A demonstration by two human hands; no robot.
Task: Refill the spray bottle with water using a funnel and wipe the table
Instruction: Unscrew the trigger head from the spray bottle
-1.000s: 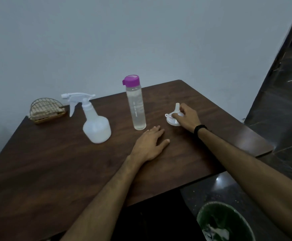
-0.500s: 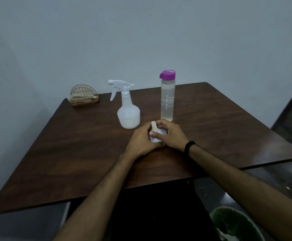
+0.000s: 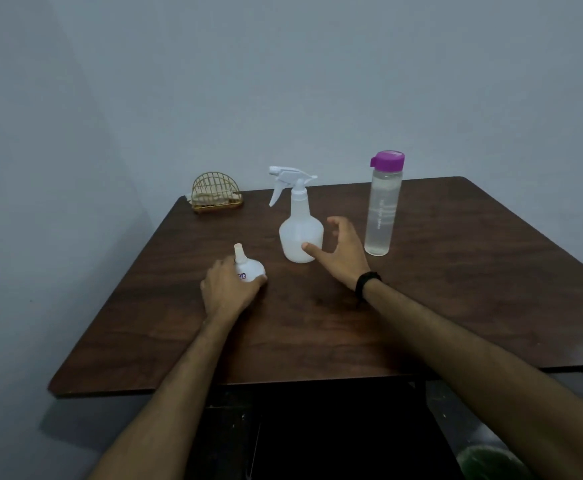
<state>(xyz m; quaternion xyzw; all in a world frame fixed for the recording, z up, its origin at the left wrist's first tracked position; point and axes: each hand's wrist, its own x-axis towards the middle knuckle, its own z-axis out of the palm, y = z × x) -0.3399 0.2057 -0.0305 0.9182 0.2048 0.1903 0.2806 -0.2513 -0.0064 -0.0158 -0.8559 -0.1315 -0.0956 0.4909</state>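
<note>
A white funnel (image 3: pixel 248 266) lies upside down on the dark wooden table (image 3: pixel 456 289), spout up, with my left hand (image 3: pixel 229 289) closed over its near side. The white spray bottle (image 3: pixel 298 233) stands upright behind it, trigger head on. My right hand (image 3: pixel 343 252), a black band at its wrist, hovers open just right of the spray bottle's base, thumb close to it, fingers spread. A clear water bottle (image 3: pixel 382 209) with a purple cap stands upright farther right, mostly full.
A gold wire holder (image 3: pixel 216 194) with cloth or napkins sits at the table's far left corner by the wall. A green bin (image 3: pixel 487 462) is on the floor at the lower right. The table's near edge runs across below my forearms.
The funnel passed from my right hand to my left and moved left across the table. My right hand let go and reached toward the spray bottle. The view swung to the left.
</note>
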